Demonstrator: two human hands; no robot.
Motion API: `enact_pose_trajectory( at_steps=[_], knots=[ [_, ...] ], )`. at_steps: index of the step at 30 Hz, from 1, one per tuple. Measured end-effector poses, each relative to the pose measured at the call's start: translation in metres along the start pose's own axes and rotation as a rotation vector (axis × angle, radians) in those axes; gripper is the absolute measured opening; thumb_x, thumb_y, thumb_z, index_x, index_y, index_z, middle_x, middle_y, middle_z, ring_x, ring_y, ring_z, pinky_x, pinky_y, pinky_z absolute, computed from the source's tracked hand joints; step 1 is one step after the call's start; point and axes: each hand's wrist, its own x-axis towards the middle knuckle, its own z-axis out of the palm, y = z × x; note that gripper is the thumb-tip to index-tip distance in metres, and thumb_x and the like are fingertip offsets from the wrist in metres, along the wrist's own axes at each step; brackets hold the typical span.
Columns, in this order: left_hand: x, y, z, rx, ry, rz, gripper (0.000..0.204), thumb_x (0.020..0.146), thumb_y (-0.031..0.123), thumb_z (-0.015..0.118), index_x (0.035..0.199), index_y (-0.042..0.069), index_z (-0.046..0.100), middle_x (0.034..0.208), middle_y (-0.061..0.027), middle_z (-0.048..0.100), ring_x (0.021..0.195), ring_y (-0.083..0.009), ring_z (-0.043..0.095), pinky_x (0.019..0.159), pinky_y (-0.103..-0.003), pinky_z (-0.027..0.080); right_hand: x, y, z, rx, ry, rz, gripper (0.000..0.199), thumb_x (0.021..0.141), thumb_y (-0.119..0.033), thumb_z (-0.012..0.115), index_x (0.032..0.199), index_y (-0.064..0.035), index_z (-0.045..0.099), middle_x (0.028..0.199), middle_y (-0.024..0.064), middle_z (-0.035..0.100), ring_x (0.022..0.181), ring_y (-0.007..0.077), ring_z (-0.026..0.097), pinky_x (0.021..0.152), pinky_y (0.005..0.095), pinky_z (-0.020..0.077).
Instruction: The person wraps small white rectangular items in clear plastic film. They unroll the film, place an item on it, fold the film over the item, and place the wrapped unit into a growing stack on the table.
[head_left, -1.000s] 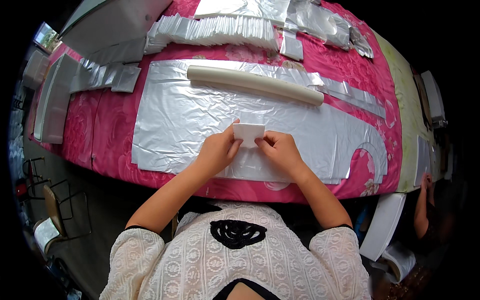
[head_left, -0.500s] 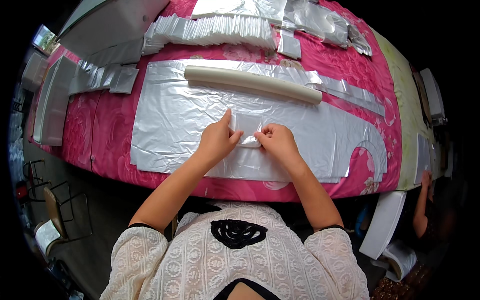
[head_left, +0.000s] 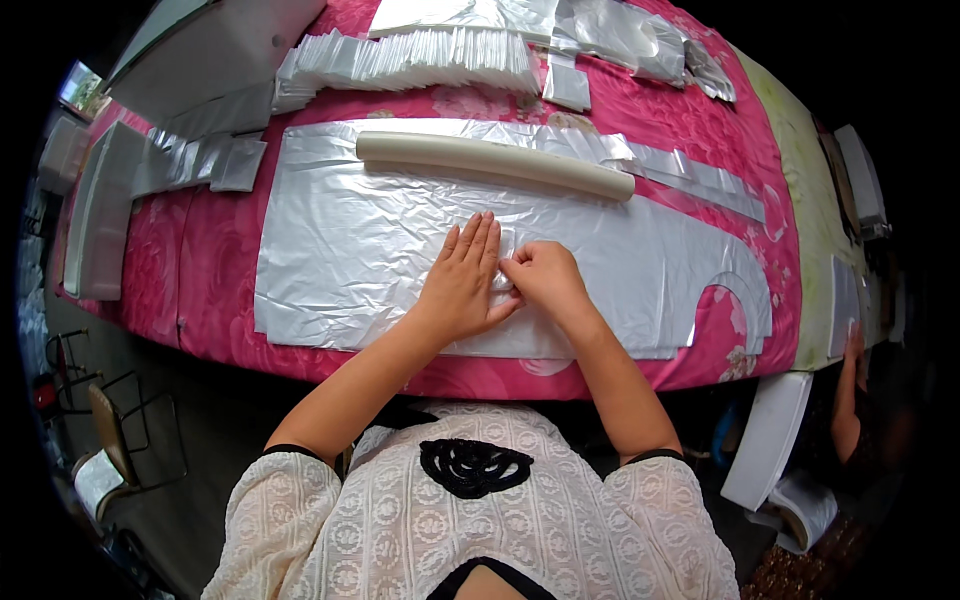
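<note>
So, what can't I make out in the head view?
Small film piece: head view, mostly covered by the left hand and right hand, so its folds don't show.
Silvery sheets at the back: head view, far side cut off by the upper edge.
Co-worker's hand: head view, too small and dim to tell its grip.

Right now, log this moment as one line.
left hand: flat, palm down | right hand: fingertips pinching folded plastic | underneath: silver sheets | beyond: cream tube
</note>
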Motion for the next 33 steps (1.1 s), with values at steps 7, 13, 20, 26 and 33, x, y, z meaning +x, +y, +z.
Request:
enact_pose_trajectory(
  at_steps=[7,13,20,26,33],
  knots=[
    [0.000,-0.003,0.010,0.044,0.011,-0.015,0.103,0.073,0.063,0.053,0.136,-0.011,0.020,0.144,-0.0256,0.021,0.137,-0.0342,0.014,0.111,-0.046,0.009,-0.020,-0.005,0.004,-0.250,0.155,-0.120,0.025,0.068,-0.022,0.070,0.079,-0.0028,0.059,0.071,0.0107,0.062,0.066,0.0269,0.062,0.062,0.0365,0.0486],
    [-0.006,-0.004,0.006,-0.091,0.116,-0.037,0.095,0.076,0.051,0.057,0.140,-0.005,0.014,0.147,-0.0244,0.013,0.138,-0.0362,0.009,0.110,-0.046,0.009,-0.027,-0.003,-0.013,-0.529,0.213,-0.250,0.034,0.068,-0.022,0.073,0.094,-0.0038,0.059,0.094,0.0120,0.060,0.088,0.0282,0.058,0.075,0.0374,0.0472],
    [-0.105,-0.005,-0.036,-1.195,-0.018,-0.528,0.027,0.089,0.003,0.052,0.114,-0.005,0.053,0.111,-0.0156,0.060,0.099,-0.0184,0.060,0.084,-0.028,0.048,0.014,-0.005,0.036,-0.552,0.190,-0.845,0.056,0.083,-0.032,0.059,0.127,-0.0005,0.045,0.135,0.0200,0.039,0.128,0.0335,0.032,0.107,0.0436,0.0235],
    [-0.192,0.014,-0.052,-1.435,-0.041,-1.236,0.025,0.092,0.020,0.054,0.103,-0.002,0.060,0.098,-0.0111,0.065,0.089,-0.0168,0.063,0.076,-0.027,0.051,-0.041,-0.024,0.102,-0.397,-0.028,-0.721,0.062,0.090,-0.042,0.044,0.136,-0.0021,0.034,0.145,0.0226,0.020,0.137,0.0345,0.015,0.110,0.0468,0.0106],
    [-0.207,0.011,-0.045,-1.433,0.053,-1.169,0.013,0.089,0.007,0.052,0.089,-0.003,0.061,0.086,-0.0081,0.065,0.073,-0.0136,0.062,0.069,-0.029,0.052,-0.085,-0.033,0.133,-0.239,-0.382,-0.991,0.042,0.086,-0.031,0.051,0.120,-0.0063,0.052,0.144,0.0209,0.025,0.137,0.0373,0.012,0.108,0.0540,0.0070]
  ],
)
